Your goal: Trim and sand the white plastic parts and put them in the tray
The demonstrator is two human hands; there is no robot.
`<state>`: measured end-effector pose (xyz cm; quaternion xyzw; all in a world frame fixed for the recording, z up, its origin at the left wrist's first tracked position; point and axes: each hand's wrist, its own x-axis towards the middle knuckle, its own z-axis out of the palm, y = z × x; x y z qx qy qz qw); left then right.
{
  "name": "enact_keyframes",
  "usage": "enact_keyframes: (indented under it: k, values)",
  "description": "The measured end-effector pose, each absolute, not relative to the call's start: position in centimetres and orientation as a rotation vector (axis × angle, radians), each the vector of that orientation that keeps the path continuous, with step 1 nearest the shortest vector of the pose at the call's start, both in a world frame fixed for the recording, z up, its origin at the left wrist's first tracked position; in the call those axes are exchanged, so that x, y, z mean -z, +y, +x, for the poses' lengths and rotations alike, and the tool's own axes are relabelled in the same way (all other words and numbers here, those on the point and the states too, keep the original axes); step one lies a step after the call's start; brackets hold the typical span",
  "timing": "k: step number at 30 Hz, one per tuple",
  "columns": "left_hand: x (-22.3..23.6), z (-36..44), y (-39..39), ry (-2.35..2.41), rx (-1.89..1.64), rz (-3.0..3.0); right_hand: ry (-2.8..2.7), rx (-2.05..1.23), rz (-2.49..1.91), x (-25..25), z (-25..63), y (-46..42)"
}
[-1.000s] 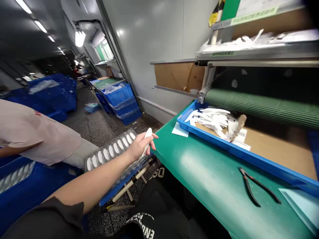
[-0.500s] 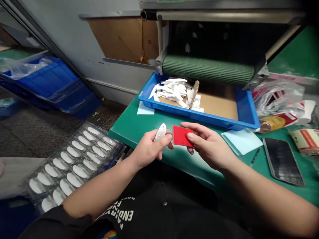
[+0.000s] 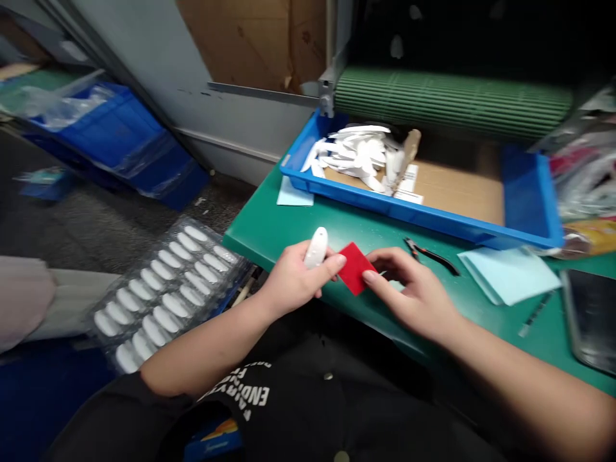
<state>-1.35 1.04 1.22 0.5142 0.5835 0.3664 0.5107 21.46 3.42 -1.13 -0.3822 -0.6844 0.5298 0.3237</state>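
Note:
Wrapped in my left hand (image 3: 294, 280) is a white oval plastic piece (image 3: 316, 248), its rounded end with a small hole sticking up past the fingers. My right hand (image 3: 418, 290) pinches a thin red square sheet (image 3: 355, 265) between thumb and fingers. The sheet is tilted with one corner upward, and its left corner meets my left thumb. Both hands are above the near edge of the green table (image 3: 269, 234). The lower part of the white piece is hidden in my palm.
A blue tray (image 3: 356, 206) holds a heap of white pieces (image 3: 363, 151) below a green conveyor belt (image 3: 447, 96). Pliers (image 3: 436, 258), light blue papers (image 3: 510, 273) and a phone (image 3: 594, 317) lie at right. A clear blister tray (image 3: 190, 260) of white ovals is at left.
The red sheet has turned from square-on to corner-up and now meets my left thumb. My view has shifted downward and closer, bringing the pliers into sight.

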Motion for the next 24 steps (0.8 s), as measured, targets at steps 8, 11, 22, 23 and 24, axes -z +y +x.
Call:
enact_keyframes:
  k: [8,11,22,23,24]
  values:
    - [-0.1,-1.5,0.9,1.111,-0.654,1.219,-1.658,-1.958,-0.794,0.7,22.1,2.9]
    - [0.6,-1.7,0.5,1.079,-0.694,1.257,-1.428,-1.940,-0.886,0.1,22.3,3.3]
    - [0.7,-0.3,-0.7,1.110,-0.549,1.963,-1.256,-1.713,-1.114,0.0,21.0,4.3]
    - [0.8,-0.3,-0.7,1.123,-0.534,2.043,-1.197,-1.626,-1.158,0.0,21.2,4.5]
    - [0.9,-0.3,-0.7,1.131,-0.519,2.108,-1.157,-1.604,-1.170,-0.1,21.4,4.7]
